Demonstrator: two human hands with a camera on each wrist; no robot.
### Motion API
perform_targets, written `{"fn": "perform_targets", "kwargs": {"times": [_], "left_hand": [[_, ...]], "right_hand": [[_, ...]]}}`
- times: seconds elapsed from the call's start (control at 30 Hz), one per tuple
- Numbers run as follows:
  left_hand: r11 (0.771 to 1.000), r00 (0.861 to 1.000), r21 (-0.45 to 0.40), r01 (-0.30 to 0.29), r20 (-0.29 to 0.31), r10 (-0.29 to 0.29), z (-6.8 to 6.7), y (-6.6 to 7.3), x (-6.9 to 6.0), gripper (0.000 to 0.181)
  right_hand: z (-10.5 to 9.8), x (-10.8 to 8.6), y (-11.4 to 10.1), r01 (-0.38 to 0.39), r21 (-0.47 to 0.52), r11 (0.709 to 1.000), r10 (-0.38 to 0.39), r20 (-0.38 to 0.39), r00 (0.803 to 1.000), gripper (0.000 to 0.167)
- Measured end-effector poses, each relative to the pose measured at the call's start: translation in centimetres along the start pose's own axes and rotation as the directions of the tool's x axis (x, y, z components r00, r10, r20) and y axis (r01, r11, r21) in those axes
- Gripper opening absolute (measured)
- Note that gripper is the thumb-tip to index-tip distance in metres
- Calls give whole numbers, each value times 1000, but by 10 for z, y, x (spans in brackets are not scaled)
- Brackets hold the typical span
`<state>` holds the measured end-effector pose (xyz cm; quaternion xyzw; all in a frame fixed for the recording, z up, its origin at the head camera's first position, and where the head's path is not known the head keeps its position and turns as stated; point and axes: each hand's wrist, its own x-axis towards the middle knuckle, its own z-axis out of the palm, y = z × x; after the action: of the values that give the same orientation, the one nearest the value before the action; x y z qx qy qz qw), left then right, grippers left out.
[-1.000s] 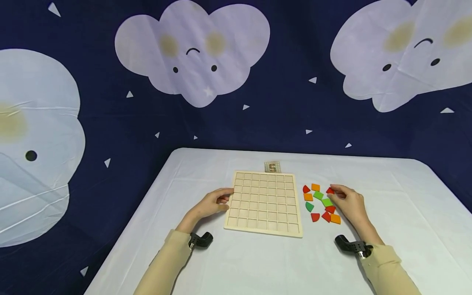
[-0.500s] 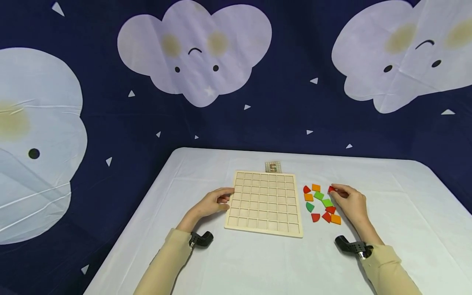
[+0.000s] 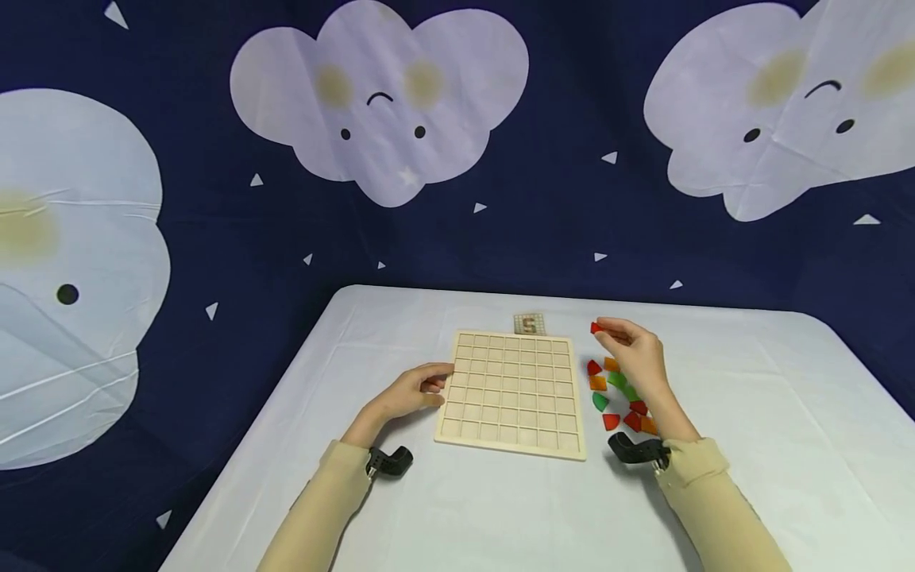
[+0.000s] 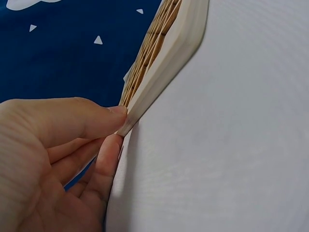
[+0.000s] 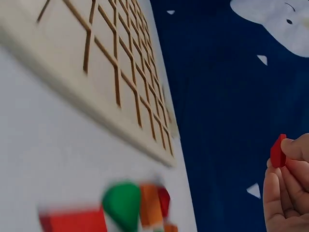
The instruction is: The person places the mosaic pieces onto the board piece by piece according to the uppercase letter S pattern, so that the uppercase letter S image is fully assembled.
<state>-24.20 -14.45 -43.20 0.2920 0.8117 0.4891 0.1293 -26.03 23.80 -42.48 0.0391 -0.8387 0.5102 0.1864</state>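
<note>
A pale wooden grid board [image 3: 511, 395] lies flat on the white table. At its left edge my left hand [image 3: 405, 393] holds the rim; in the left wrist view the thumb [image 4: 104, 120] meets the edge and the fingers lie below it. My right hand [image 3: 638, 355] is raised beyond the loose tiles and pinches a small red tile [image 3: 596, 327] between thumb and fingers. The same red tile [image 5: 278, 151] shows edge-on in the right wrist view. Beneath and beside the right wrist lie several loose tiles, among them a green one [image 3: 600, 402] and an orange one [image 3: 597, 383].
A small patterned card [image 3: 529, 323] with an S-like figure lies just behind the board. White cloth covers the table [image 3: 500, 516]. A dark blue curtain [image 3: 557, 230] printed with clouds hangs behind it.
My right hand has lifted the red tile from the right of the loose tiles and carried it left and away from me. The left hand has stayed at the board's edge.
</note>
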Motion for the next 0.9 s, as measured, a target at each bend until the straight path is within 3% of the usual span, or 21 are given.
{"fn": "perform_targets", "kwargs": {"times": [0.17, 0.57, 0.77, 0.9], "left_hand": [[1000, 1000, -10, 8, 11, -8, 1, -1, 1, 55], [1000, 1000, -27, 10, 9, -10, 0, -3, 2, 56], [1000, 1000, -25, 18, 6, -17, 0, -3, 2, 56], [999, 1000, -32, 21, -2, -21, -1, -3, 0, 56]], "right_hand": [[24, 4, 0, -28, 5, 1000, 28, 55, 998, 35], [67, 7, -3, 10, -13, 1000, -8, 160, 987, 31], [84, 9, 6, 16, 3, 1000, -16, 222, 975, 31], [92, 8, 14, 61, -14, 998, -55, 265, 963, 31]]}}
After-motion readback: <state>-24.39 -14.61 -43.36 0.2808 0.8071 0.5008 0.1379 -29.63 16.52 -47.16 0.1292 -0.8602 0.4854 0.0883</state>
